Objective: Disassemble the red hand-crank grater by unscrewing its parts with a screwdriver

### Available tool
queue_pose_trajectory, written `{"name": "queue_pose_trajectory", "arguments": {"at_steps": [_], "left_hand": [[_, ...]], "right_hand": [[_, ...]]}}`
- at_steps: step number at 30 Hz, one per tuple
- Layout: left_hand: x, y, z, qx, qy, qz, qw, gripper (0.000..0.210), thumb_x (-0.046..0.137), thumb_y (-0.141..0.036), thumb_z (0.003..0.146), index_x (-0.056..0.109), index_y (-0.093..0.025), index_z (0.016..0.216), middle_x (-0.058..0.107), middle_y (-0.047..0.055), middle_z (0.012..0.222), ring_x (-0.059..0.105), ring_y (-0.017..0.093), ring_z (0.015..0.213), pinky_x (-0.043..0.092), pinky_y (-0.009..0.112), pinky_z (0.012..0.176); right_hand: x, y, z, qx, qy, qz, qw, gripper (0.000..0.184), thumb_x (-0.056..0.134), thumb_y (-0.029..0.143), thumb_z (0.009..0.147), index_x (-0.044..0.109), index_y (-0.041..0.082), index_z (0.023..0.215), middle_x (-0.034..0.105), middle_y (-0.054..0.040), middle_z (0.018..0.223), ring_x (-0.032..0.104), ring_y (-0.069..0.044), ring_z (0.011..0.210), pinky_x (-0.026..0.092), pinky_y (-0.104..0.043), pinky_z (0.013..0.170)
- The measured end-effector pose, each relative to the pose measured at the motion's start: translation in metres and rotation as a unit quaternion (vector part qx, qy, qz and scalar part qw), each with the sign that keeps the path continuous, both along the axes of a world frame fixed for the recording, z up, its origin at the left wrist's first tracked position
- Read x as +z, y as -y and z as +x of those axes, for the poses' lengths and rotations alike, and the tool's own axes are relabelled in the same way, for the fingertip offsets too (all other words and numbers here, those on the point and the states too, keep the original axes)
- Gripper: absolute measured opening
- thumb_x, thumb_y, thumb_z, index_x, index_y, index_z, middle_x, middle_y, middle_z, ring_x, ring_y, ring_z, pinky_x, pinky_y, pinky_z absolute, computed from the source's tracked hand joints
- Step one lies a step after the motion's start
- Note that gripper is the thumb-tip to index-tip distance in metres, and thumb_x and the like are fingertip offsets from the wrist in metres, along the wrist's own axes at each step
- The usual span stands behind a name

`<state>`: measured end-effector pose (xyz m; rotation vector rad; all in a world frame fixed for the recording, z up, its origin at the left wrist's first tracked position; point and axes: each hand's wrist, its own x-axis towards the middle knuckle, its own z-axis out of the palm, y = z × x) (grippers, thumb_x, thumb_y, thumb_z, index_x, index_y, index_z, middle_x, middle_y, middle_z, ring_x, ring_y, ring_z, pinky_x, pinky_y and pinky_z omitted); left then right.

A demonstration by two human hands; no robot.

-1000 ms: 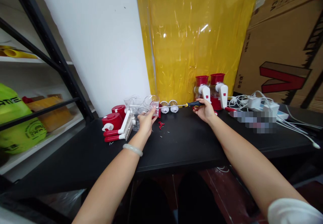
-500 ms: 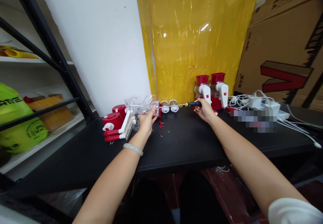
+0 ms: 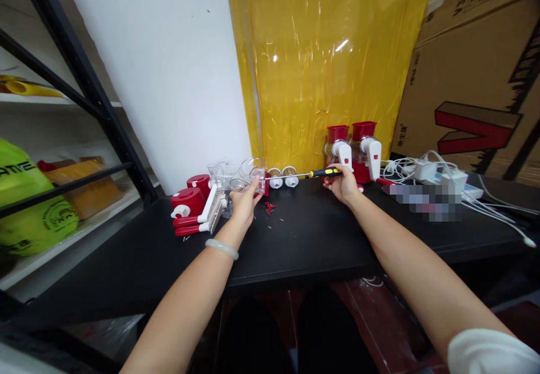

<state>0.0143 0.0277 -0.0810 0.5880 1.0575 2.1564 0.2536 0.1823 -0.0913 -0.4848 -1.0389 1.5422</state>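
Observation:
My left hand (image 3: 243, 202) grips a clear plastic housing (image 3: 252, 172) with a red part at its right side, held just above the black table (image 3: 295, 239). My right hand (image 3: 346, 185) holds a screwdriver (image 3: 310, 175) with a black and yellow handle. Its thin shaft runs left and its tip meets the red part of the housing. A pale bracelet sits on my left wrist.
Red and white parts (image 3: 192, 211) lie left of my left hand. Two small round pieces (image 3: 282, 177) and two assembled red and white units (image 3: 356, 146) stand by the yellow plastic sheet. Small red bits (image 3: 268, 208) and screws dot the table. White chargers and cables (image 3: 434, 174) lie right. Shelving stands left.
My right hand and the screwdriver handle have risen slightly. My left hand and the clear housing have stayed in place.

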Motion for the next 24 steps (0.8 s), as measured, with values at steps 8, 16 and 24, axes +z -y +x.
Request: {"name": "queue_pose_trajectory", "arguments": {"at_steps": [8, 16, 24], "left_hand": [[0.0001, -0.0002, 0.0015, 0.016, -0.011, 0.001, 1.0, 0.045, 0.087, -0.019, 0.07, 0.051, -0.019, 0.097, 0.071, 0.005, 0.089, 0.071, 0.017, 0.087, 0.059, 0.039, 0.087], [-0.0009, -0.0016, 0.0004, 0.015, -0.014, 0.001, 1.0, 0.044, 0.087, -0.019, 0.07, 0.052, -0.018, 0.098, 0.071, 0.006, 0.089, 0.071, 0.017, 0.087, 0.059, 0.04, 0.088], [-0.003, -0.0021, -0.0028, -0.009, 0.005, 0.006, 1.0, 0.049, 0.088, -0.019, 0.068, 0.052, -0.017, 0.101, 0.07, 0.005, 0.09, 0.07, 0.015, 0.085, 0.058, 0.037, 0.087]], "right_hand": [[-0.0049, -0.0033, -0.0054, -0.021, 0.048, 0.01, 0.999, 0.042, 0.075, 0.052, 0.073, 0.043, 0.025, 0.075, 0.028, 0.0116, 0.043, 0.033, -0.009, 0.039, 0.045, -0.025, 0.05], [-0.0043, -0.0043, -0.0029, 0.001, -0.016, -0.006, 1.0, 0.021, 0.067, 0.029, 0.066, 0.049, 0.024, 0.076, 0.051, 0.0057, 0.06, 0.043, -0.009, 0.049, 0.043, -0.025, 0.051], [-0.0033, -0.0027, -0.0004, 0.011, -0.026, 0.017, 0.999, 0.019, 0.066, 0.034, 0.067, 0.052, 0.024, 0.076, 0.057, 0.0037, 0.063, 0.051, -0.012, 0.051, 0.045, -0.027, 0.051]]}}
